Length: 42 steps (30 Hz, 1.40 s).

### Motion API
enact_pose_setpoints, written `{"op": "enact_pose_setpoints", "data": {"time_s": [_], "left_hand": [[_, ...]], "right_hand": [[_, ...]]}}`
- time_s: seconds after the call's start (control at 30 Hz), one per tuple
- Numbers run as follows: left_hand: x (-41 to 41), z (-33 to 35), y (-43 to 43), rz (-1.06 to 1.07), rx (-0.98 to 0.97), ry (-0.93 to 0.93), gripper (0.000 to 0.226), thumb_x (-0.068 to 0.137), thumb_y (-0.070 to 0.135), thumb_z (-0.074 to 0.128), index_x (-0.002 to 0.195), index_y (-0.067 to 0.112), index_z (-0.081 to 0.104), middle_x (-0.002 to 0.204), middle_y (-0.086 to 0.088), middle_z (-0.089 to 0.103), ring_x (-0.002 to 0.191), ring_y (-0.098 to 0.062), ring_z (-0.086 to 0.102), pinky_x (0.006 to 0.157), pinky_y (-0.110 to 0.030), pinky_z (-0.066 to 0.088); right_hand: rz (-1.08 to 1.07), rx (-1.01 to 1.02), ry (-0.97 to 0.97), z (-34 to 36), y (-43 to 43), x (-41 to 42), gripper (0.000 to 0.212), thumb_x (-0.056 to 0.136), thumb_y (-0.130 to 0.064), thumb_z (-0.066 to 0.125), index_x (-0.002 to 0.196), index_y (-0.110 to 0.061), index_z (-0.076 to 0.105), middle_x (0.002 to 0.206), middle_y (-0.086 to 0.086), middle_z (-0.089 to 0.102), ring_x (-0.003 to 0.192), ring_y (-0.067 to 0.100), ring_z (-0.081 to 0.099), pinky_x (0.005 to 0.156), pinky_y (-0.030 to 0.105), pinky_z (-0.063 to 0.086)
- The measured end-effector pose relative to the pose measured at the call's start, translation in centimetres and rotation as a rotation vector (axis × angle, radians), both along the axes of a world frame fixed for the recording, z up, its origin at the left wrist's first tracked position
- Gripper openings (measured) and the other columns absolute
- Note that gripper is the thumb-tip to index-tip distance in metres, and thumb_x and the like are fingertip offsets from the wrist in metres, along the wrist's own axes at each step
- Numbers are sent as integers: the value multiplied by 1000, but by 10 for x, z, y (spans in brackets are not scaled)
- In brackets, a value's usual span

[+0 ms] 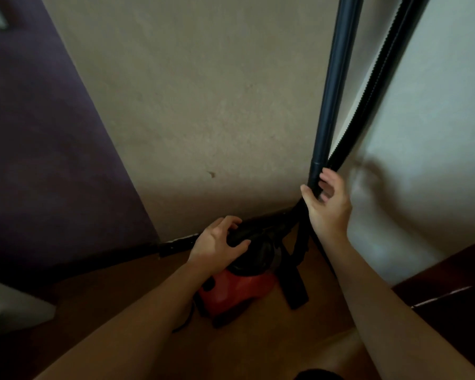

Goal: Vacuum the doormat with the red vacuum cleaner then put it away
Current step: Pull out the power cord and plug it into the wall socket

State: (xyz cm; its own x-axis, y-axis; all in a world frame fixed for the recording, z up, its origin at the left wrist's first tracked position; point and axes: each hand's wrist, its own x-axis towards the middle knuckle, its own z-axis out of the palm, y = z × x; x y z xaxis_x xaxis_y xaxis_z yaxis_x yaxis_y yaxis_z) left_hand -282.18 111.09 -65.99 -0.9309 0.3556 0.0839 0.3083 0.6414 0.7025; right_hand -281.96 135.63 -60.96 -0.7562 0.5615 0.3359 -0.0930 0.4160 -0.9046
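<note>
Against beige wall [203, 105], left hand [217, 242] gripping red vacuum cleaner [239, 292], right hand [327, 207] clasping tube [337, 78] beside hose [381, 78]

The brown floor [258, 344] carries the red vacuum cleaner [239, 292] against the wall [203, 105].

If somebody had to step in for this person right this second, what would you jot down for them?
Left hand grips the black handle on top of the red vacuum cleaner, which sits on the floor in a corner by the wall.
Right hand curls round the lower end of the wand, which stands upright beside the hose.
The doormat is not in view, so vacuuming can't be confirmed.
Left: probably steady the wand, then let go with both hands.
</note>
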Motion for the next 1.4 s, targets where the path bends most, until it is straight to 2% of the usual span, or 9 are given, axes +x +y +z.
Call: {"op": "enact_pose_setpoints", "data": {"time_s": [0.2, 0.33, 0.4, 0.53, 0.6, 0.7, 0.97, 1.23, 1.4], "left_hand": [[20, 14, -35, 125, 15, 13, 54, 86, 48, 69, 133, 28, 53, 122, 8, 58, 108, -8, 57, 87, -25, 51], [41, 8, -85, 274, -12, 8, 53, 85, 52, 67, 131, 28, 55, 122, 7, 59, 108, -10, 59, 86, -34, 55], [52, 4, -114, 351, -59, -19, 50, 87, 49, 66, 131, 28, 54, 122, 9, 58, 110, -8, 57, 86, -31, 54], [78, -2, -160, 478, -101, -73, 47, 87, 46, 68, 130, 29, 54, 119, 12, 57, 108, -4, 54, 87, -25, 50], [94, -5, -174, 504, -114, -104, 47, 87, 44, 69, 129, 29, 55, 118, 12, 57, 107, -4, 55, 86, -24, 50], [122, -16, -184, 484, -139, -147, 48, 88, 43, 68, 131, 28, 54, 120, 12, 57, 109, -5, 55, 87, -24, 49], [139, -76, -201, 441, -72, -228, 49, 88, 43, 68, 132, 28, 52, 122, 10, 56, 110, -8, 55, 90, -33, 52], [134, -78, -192, 323, -20, -224, 45, 87, 38, 70, 128, 29, 54, 116, 12, 55, 105, -9, 56, 85, -27, 48], [132, -92, -183, 272, 4, -265, 45, 86, 38, 71, 127, 27, 55, 117, 10, 57, 105, -10, 57, 83, -25, 46]], "right_hand": [[215, 49, -17, -8, -57, 19, 51, 85, -15, 80, 133, -15, 62, 129, 1, 65, 120, 14, 62, 102, 36, 51], [501, 250, -38, -21, -100, 17, 47, 88, -20, 78, 132, -14, 62, 125, -3, 64, 119, 7, 59, 101, 17, 43], [621, 326, -53, -30, -120, 15, 45, 88, -21, 78, 131, -15, 63, 125, -2, 64, 119, 5, 58, 101, 8, 40], [777, 383, -113, -49, -149, 22, 42, 89, -20, 77, 128, -16, 64, 125, -3, 64, 118, 3, 56, 101, 4, 37], [838, 399, -189, -58, -158, 31, 41, 90, -23, 76, 129, -18, 63, 126, -3, 63, 119, 6, 56, 100, 5, 37], [920, 453, -286, -69, -165, 45, 42, 92, -27, 74, 131, -19, 61, 128, -2, 62, 119, 9, 56, 100, 21, 45], [955, 600, -343, -105, -182, 58, 44, 92, -31, 73, 132, -18, 60, 129, 0, 59, 118, 16, 59, 98, 34, 52], [946, 930, -354, -59, -175, 82, 48, 89, -38, 73, 133, -23, 60, 129, -6, 59, 119, 13, 56, 100, 27, 45], [898, 1081, -402, -50, -160, 95, 52, 88, -45, 72, 134, -23, 59, 129, -4, 59, 117, 16, 57, 101, 31, 46]]}}
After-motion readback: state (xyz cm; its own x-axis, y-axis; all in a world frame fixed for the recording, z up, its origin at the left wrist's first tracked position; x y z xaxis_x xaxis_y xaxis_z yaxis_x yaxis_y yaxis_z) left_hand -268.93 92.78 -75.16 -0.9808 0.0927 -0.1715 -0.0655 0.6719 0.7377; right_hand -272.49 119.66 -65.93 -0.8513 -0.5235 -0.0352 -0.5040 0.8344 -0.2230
